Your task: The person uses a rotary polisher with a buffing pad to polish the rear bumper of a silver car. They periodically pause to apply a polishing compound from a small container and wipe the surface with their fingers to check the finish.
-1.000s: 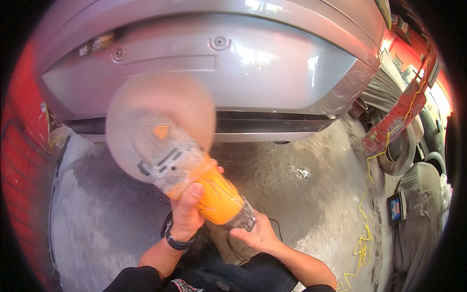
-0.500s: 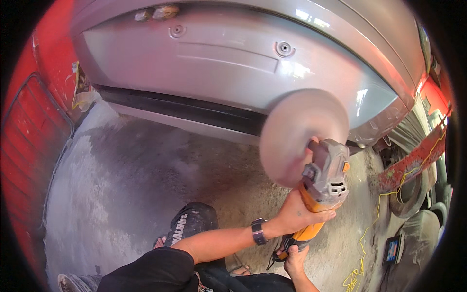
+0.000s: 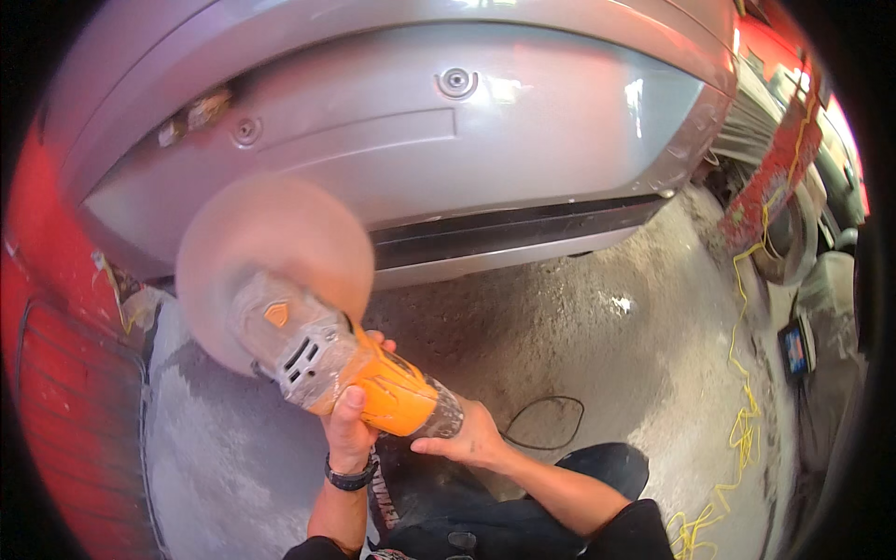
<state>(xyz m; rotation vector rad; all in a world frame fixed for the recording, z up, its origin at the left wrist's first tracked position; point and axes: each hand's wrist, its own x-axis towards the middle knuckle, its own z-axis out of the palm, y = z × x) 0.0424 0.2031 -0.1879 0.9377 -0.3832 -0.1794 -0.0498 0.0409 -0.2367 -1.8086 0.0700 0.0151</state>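
Note:
An orange and grey power polisher (image 3: 397, 392) is in both my hands, its grey head pointing up and to the left. Its round pad (image 3: 327, 219) is a pinkish blur, lying over the lower left of the silver car panel (image 3: 560, 112); whether it touches is hard to tell. My left hand (image 3: 350, 431), with a dark watch at the wrist, is wrapped round the orange body behind the head. Around the dark rear handle my right hand (image 3: 471, 437) is closed.
Below the panel runs a black strip (image 3: 523, 224). A red wall or panel (image 3: 75, 420) stands at the left. Yellow cord (image 3: 742, 439) lies tangled on the concrete floor (image 3: 644, 336) at right, near a tire (image 3: 793, 243) and a small screen device (image 3: 796, 350). A black cable (image 3: 551, 399) loops behind the polisher.
The polisher has swung from the right side of the panel to its left, tilting left, with both hands still on it. The view has shifted too.

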